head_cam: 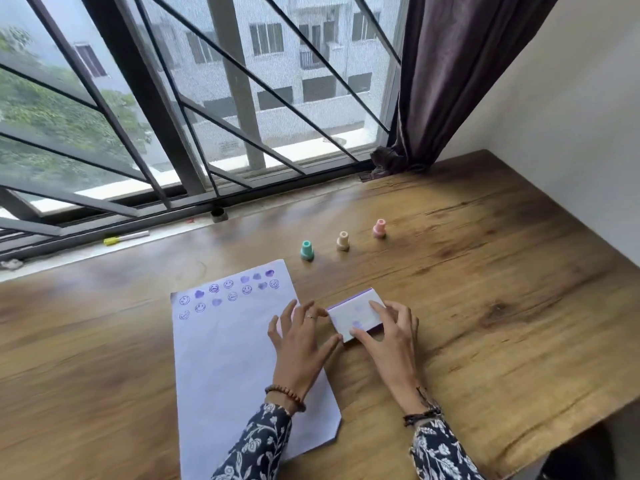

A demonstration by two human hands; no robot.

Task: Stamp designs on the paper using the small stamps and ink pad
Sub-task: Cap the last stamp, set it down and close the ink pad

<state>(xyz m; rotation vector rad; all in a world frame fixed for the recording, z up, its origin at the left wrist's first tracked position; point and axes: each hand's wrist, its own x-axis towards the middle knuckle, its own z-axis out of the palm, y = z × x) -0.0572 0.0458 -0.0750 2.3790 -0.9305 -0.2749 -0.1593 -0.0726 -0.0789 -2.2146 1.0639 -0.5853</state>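
A: Start with the biggest thing. What's on the wooden table [485, 271]?

B: The paper [225, 358] lies at lower centre of the frame, running down to the bottom edge. Only its top strip is stamped: about 16 purple marks, smiley faces and hearts, in roughly 3 loose rows. Everything below them is blank.

A: So the job is barely begun?

B: I'd judge a small part done, with most of the sheet left to fill.

A: And the ink pad [356, 317]?

B: Just right of the paper, at centre frame. Its lid looks closed, white on top with purple smudges, so it seems either about to be opened or just shut; I cannot tell which.

A: The hands?

B: The left hand [301, 344] rests over the paper's right edge, fingers spread and loose, its thumb touching the pad's near corner. The right hand [388, 334] grips the pad's right side with its fingertips. Neither holds a stamp.

A: Where are the stamps?

B: All 3 stand upright above the pad, apart from it: green stamp [307, 250], cream stamp [343, 241], pink stamp [379, 228], in a rising line toward the right.
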